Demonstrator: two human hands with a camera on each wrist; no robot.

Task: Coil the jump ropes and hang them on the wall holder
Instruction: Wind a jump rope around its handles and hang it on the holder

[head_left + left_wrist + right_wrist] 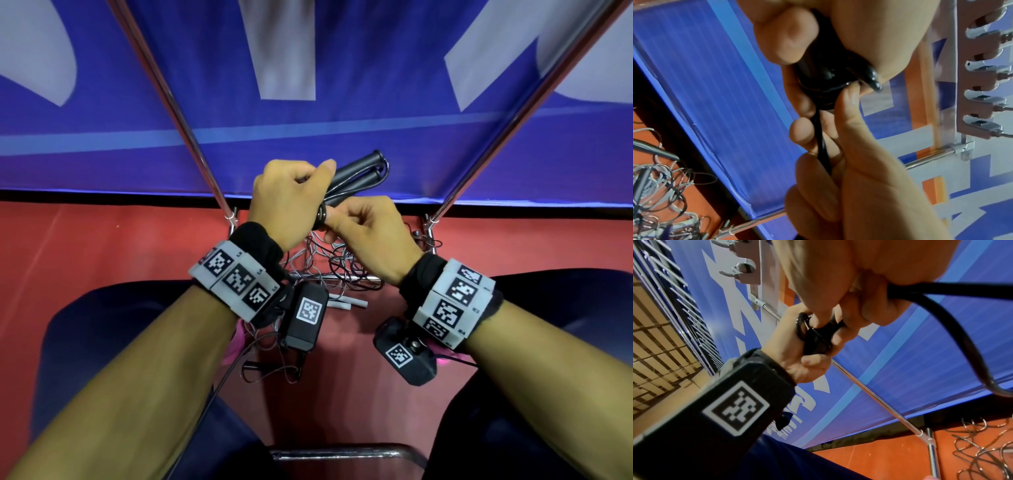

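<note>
wristbands [236, 277] with printed markers sit nearest, one on each forearm. beyond them, left hand [287, 202] clenches the black jump rope [356, 169], handles bundled together with a small tight coil; right hand [370, 233] pinches the cord at that coil. assessment: light, slick, springy cord, best held at the handles or the coil unwinds. wall holder [963, 81] is mounted ahead, well apart. loose ropes [329, 260] lie on the floor.

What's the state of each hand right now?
Left hand: closed, gripping the black jump rope at its handles and coil.
Right hand: closed, pinching the same rope's cord.
</note>
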